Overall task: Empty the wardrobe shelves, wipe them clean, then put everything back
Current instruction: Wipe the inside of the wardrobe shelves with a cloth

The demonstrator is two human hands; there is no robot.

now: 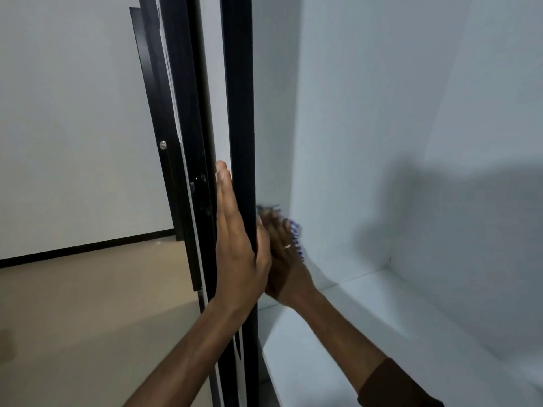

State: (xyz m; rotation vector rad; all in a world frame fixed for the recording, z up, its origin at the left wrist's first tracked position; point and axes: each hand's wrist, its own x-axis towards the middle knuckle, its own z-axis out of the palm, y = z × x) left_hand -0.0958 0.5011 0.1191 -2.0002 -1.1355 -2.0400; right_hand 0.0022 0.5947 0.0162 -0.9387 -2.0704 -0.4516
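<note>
The white wardrobe shelf (367,318) lies bare at the lower right, with white walls around it. My left hand (238,245) holds the black front edge of the wardrobe's side panel (239,113), fingers straight up its outer face and thumb round the inside. My right hand (282,254), a ring on one finger, presses a blue-and-white patterned cloth (295,233) flat against the inner left wall (273,142) just above the shelf. Most of the cloth is hidden under the hand and it is blurred.
A black door (173,142) with a small metal screw stands open to the left of the panel. Behind it are a white room wall and a beige floor (88,304) with a black skirting strip.
</note>
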